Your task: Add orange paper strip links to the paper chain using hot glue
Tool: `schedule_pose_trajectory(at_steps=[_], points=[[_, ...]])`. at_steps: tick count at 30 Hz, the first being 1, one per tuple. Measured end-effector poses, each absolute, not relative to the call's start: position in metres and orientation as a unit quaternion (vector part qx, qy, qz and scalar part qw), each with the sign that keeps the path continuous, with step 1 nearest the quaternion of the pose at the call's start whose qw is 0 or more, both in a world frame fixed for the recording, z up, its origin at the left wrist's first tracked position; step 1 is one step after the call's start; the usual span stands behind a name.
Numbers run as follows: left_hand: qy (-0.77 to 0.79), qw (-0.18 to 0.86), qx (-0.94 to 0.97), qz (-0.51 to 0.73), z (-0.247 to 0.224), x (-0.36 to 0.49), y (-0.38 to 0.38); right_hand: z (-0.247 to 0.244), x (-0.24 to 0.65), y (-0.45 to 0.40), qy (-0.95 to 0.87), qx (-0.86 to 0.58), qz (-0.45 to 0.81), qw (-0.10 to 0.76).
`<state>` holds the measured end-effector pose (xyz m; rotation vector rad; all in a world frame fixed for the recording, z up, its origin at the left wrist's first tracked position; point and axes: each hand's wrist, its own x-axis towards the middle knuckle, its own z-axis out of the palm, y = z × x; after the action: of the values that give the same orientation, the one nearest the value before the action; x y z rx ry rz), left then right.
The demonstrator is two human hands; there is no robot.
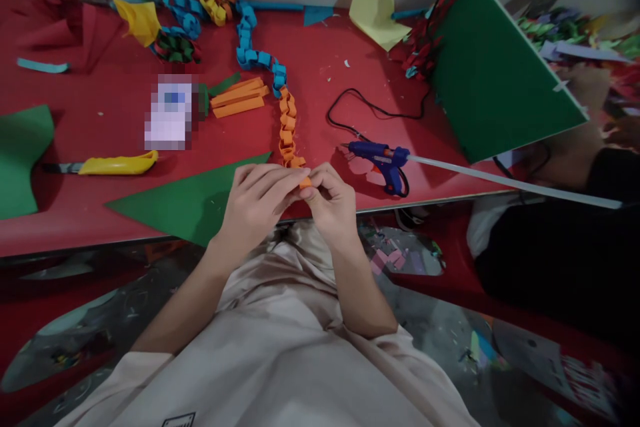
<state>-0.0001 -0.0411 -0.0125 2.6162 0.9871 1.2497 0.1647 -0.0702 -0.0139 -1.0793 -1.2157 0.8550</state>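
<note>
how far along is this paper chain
Done: blue links already run into a stretch of orange links. In hand: the left hand and right hand pinch a small orange piece by the chain's near end. Left, it seems: several orange strips lie unlooped on the table. The intended length can't be told.

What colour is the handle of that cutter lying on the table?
The cutter's handle is yellow, seen best in the head view.
</note>
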Motion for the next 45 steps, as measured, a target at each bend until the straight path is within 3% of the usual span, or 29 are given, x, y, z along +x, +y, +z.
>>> schedule_pose_trajectory(at_steps=[15,20,26,36,40,45], points=[[0.337,0.011,0.850,0.405,-0.012,0.001,-0.045,-0.016,0.167,-0.072,-0.533,-0.455,0.421,0.575],[0.328,0.009,0.862,0.386,-0.009,0.002,-0.045,-0.018,0.168,-0.073,-0.541,-0.479,0.369,0.585],[0.341,0.002,0.869,0.358,-0.007,0.003,-0.046,-0.020,0.172,-0.075,-0.552,-0.458,0.392,0.576],[0.457,0.075,0.862,0.206,-0.008,0.011,-0.031,-0.022,0.184,-0.083,-0.550,-0.527,0.352,0.544],[0.459,0.085,0.864,0.187,-0.001,0.024,-0.022,-0.022,0.187,-0.086,-0.584,-0.587,0.270,0.492],[0.450,0.049,0.875,0.173,0.011,0.012,0.005,-0.032,0.185,-0.085,-0.539,-0.655,0.189,0.494]])
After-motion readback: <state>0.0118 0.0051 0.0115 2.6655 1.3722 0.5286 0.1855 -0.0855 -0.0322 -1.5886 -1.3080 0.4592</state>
